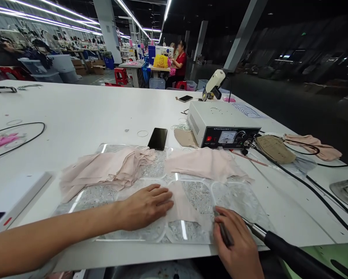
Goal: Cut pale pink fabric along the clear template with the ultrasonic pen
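My left hand [146, 205] lies flat, fingers stretched out, on a pale pink fabric piece [181, 205]. The fabric rests on a clear-topped board [197, 193] with a speckled grey surface and pale curved outlines. My right hand [236, 242] is closed around a small dark metal tool [226, 234], mostly hidden by the fingers, at the board's near right. Just right of that hand is a black-handled pen-like tool [290, 248] with a metal shaft. Behind the hands are a layered stack of pink fabric pieces [110, 166] and a second pink fabric pile [203, 162].
A power box [226, 126] with a dial stands behind the board, a black cable [295, 178] running from it to the right. A black phone [158, 138] lies behind the stack. A white box [19, 201] is at left. A person [180, 62] sits far back.
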{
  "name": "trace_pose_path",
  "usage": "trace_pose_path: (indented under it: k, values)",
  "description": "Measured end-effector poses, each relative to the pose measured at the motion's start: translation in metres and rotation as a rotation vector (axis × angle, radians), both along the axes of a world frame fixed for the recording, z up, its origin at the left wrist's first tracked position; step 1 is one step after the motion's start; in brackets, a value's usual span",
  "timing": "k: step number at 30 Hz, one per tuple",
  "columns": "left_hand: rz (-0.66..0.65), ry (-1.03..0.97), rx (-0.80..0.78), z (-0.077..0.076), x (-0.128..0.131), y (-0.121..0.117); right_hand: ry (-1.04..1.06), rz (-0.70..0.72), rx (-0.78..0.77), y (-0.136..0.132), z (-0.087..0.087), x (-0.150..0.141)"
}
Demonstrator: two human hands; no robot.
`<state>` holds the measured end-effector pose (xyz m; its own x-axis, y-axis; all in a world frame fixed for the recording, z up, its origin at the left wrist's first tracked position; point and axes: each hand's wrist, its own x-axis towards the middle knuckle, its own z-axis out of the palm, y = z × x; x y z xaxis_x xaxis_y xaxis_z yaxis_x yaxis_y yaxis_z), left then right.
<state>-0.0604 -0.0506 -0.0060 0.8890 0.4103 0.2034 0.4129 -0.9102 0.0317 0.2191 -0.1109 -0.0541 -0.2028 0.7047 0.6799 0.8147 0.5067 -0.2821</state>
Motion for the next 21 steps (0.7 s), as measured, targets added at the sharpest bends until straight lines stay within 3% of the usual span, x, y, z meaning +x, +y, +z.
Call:
trace_pose_path:
  k: [4, 7, 13, 21]
  values:
    - [-0.061, -0.007, 0.001, 0.005, 0.008, 0.003, 0.046, 0.100, 0.009, -0.003, 0.005, -0.016]
    - [-0.090, 0.010, -0.009, 0.006, 0.013, 0.005, 0.022, 0.079, -0.025, 0.004, 0.004, -0.027]
    - [-0.096, -0.026, -0.065, 0.013, 0.015, 0.008, 0.043, -0.108, 0.025, -0.001, -0.012, 0.003]
    - [-0.344, -0.102, -0.087, 0.008, 0.056, 0.023, 0.179, -0.186, 0.055, -0.035, -0.013, 0.020]
